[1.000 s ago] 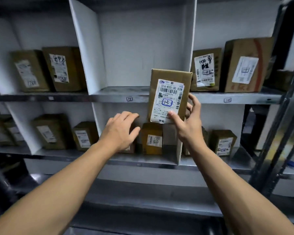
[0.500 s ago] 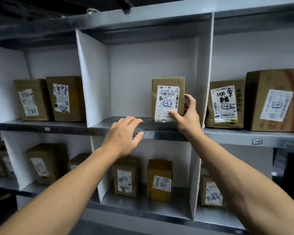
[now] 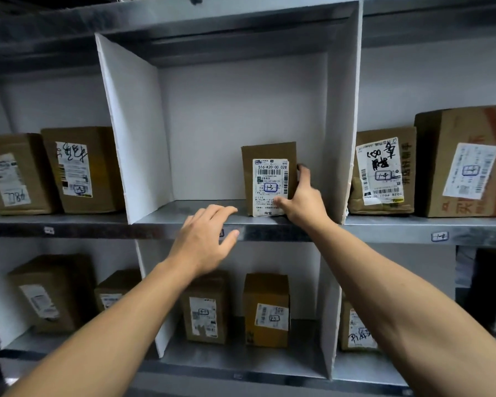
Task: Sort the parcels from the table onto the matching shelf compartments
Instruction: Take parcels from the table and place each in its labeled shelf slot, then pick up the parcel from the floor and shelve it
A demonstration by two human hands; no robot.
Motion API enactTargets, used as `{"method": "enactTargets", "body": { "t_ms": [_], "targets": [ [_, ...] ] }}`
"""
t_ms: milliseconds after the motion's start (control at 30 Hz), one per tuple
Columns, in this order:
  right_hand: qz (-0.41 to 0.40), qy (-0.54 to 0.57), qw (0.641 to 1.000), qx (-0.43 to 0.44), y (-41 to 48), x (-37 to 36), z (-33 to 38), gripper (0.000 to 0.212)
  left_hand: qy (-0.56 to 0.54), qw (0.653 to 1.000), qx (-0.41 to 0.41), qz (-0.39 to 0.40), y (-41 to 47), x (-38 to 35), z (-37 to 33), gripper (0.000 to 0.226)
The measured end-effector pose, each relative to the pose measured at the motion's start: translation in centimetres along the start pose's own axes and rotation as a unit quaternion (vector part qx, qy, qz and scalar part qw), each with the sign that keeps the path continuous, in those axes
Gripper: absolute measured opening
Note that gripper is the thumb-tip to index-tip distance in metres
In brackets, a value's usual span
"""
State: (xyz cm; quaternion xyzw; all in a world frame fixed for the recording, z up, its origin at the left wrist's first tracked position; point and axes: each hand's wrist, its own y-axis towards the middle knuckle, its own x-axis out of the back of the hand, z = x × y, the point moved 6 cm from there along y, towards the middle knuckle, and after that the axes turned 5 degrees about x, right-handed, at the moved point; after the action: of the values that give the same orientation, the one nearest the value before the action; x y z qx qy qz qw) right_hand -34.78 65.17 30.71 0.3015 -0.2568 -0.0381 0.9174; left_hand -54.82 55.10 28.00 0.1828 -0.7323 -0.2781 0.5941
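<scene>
Far to the left of the left hand, in the upper left compartment, two brown boxes stand side by side: a box marked 7780 (image 3: 13, 174) and, touching its right side, a box with black scrawl on its label (image 3: 79, 169). Below them, lower than both hands, a blurred box (image 3: 48, 293) and a smaller one (image 3: 113, 289) sit in the lower left compartment.

The left hand (image 3: 202, 243) hovers in front of the metal shelf edge (image 3: 98, 229), fingers spread and loosely curved, holding nothing; its fingertips reach just over the lip of the middle compartment. Beneath this hand, in the lower middle compartment, stand a brown box with a white label (image 3: 205, 309) and, just right of it, a yellower box (image 3: 267, 309).

Up and to the right of the left hand, the parcel (image 3: 268, 179) stands upright on the floor of the upper middle compartment, near its right white divider (image 3: 342, 124), its label facing out and reading 516-K20-00 028 with a blue boxed mark. The right hand (image 3: 301, 200) grips the parcel's right side, thumb across the lower front of the label, fingers wrapped behind the edge.

Right of that hand, past the divider, a box with heavy black writing (image 3: 384, 170) and a large box with a red stripe (image 3: 467, 161) stand close together. Below the right forearm, a labelled box (image 3: 357, 329) is partly hidden.
</scene>
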Motion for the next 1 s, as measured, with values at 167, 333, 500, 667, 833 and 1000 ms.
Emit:
{"method": "enactTargets", "body": {
  "t_ms": [167, 333, 500, 667, 833, 1000],
  "targets": [
    [-0.024, -0.033, 0.999, -0.030, -0.2, -0.5, 0.0, 0.074, -0.031, 0.999, -0.019, 0.008, -0.4, 0.2, 1.3, 0.051],
    [-0.133, -0.058, 0.989, -0.019, -4.2, 1.1, 1.1, 0.064, -0.099, 0.994, -0.056, 0.005, -2.6, 0.2, 0.9, 0.053],
    [-0.201, -0.174, 0.960, 0.081, -15.9, 1.3, -1.6, 0.040, -0.184, 0.975, -0.117, 0.052, -7.5, -3.1, -1.6, 0.048],
    [-0.108, -0.323, 0.939, -0.038, -30.3, 1.0, -9.4, 0.039, -0.212, 0.945, -0.184, 0.170, -13.8, -10.1, -6.8, 0.049],
    [-0.025, -0.393, 0.887, -0.241, -43.9, 3.9, -15.2, 0.042, -0.242, 0.890, -0.251, 0.294, -20.8, -17.5, -14.1, 0.050],
    [0.046, -0.427, 0.817, -0.385, -52.8, 7.2, -18.2, 0.040, -0.220, 0.846, -0.306, 0.378, -25.9, -22.9, -20.5, 0.060]
  ]
}}
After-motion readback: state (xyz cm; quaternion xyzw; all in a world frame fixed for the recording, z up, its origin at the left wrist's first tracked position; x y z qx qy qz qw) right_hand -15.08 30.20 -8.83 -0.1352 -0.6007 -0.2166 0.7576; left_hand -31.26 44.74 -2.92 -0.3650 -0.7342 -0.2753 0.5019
